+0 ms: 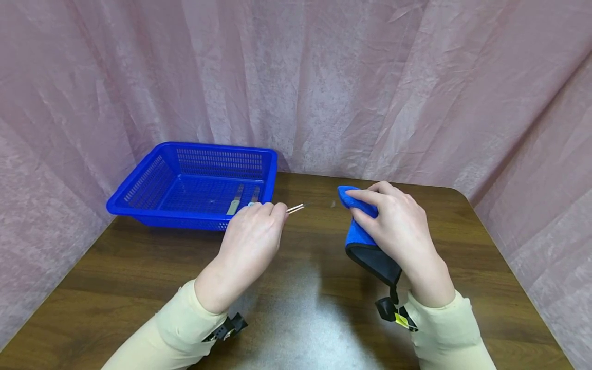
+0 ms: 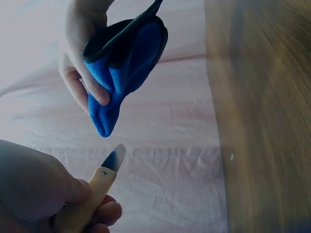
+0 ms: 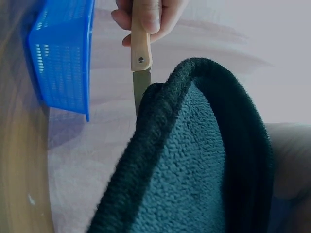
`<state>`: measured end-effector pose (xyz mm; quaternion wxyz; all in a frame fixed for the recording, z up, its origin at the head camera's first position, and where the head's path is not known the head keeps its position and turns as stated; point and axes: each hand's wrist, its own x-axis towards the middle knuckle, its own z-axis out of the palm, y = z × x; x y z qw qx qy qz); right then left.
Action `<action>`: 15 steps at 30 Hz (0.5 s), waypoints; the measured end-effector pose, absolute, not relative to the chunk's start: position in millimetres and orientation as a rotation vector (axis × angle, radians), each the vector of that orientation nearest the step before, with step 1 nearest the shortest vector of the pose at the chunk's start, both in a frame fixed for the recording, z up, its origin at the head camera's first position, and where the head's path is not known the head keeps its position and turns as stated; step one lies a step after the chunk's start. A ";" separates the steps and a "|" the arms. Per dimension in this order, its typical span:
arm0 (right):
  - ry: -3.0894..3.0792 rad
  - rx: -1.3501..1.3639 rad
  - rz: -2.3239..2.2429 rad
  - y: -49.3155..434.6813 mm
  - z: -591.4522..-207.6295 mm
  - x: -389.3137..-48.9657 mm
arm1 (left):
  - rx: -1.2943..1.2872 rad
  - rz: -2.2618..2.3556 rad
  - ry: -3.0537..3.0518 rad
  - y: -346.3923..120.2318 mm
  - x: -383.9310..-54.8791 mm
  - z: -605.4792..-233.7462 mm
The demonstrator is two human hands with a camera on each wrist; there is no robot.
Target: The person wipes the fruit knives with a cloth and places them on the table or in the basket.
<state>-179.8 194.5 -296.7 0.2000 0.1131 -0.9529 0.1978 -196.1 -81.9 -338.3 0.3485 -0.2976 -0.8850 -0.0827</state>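
Note:
My left hand (image 1: 254, 231) grips a knife (image 2: 93, 196) by its light wooden handle, which has a rivet near the blade. The short blade (image 2: 114, 158) points toward the cloth. In the head view only the knife's front end shows past the fingers. Folded and hanging, a blue cloth (image 1: 361, 234) with a black border is pinched between the thumb and fingers of my right hand (image 1: 400, 226). The cloth is just off the blade tip in the left wrist view. In the right wrist view the cloth (image 3: 189, 160) covers the blade's far end.
At the back left of the wooden table (image 1: 296, 288) stands a blue plastic basket (image 1: 162, 211). Two pale-handled tools with metal blades lie in it, one a knife-like tool (image 1: 235, 202). A small whitish fleck (image 1: 333, 204) lies on the table. Pink curtains (image 1: 324, 92) hang behind.

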 end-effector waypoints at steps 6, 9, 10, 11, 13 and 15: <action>-2.671 0.322 0.561 193.1 -296.3 -178.8 | -0.777 -0.212 -2.342 -83.1 -196.1 -338.6; -2.678 0.331 0.565 191.8 -296.6 -178.2 | -0.777 -0.215 -2.358 -83.7 -195.5 -338.5; -2.678 0.334 0.565 191.5 -296.6 -177.8 | -0.776 -0.213 -2.359 -83.9 -195.3 -338.5; -2.678 0.338 0.565 191.1 -296.5 -177.5 | -0.776 -0.210 -2.359 -84.1 -195.1 -338.6; -2.674 0.345 0.566 190.5 -296.4 -176.7 | -0.776 -0.202 -2.358 -84.4 -194.8 -338.6; -2.669 0.350 0.565 189.9 -296.1 -175.4 | -0.776 -0.186 -2.356 -84.3 -194.8 -338.4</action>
